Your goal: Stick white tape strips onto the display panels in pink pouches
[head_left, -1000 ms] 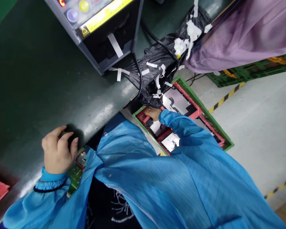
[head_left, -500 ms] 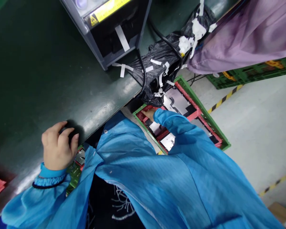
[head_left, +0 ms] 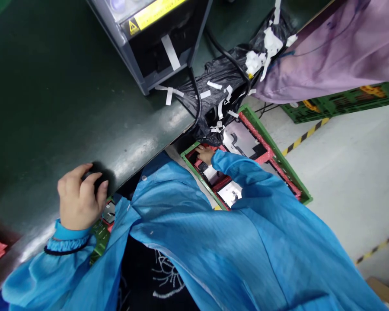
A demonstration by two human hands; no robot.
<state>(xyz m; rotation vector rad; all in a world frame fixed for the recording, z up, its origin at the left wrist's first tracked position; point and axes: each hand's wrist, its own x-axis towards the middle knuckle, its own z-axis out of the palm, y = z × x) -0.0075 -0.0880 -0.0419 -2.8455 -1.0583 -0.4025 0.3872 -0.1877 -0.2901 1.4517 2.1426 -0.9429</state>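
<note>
My left hand (head_left: pixel 79 198) rests at the front edge of the dark green table (head_left: pixel 52 108), its fingers curled over a small black object (head_left: pixel 95 179). My right hand (head_left: pixel 205 154) reaches down beside the table into a green crate (head_left: pixel 278 160) on the floor. It touches the red tray (head_left: pixel 266 153) inside, which carries flat white and black parts. My blue sleeve hides most of that hand, so its grip is unclear.
A grey machine (head_left: pixel 155 34) with a yellow warning label stands on the table. A black bag (head_left: pixel 223 82) stuck with white tape strips hangs at the table's edge. A person in a purple coat (head_left: pixel 330 47) is at the upper right. More green crates (head_left: pixel 340 101) sit on the floor.
My right hand has shifted slightly within the red tray. My left hand stays on the black object. The view has drifted a little.
</note>
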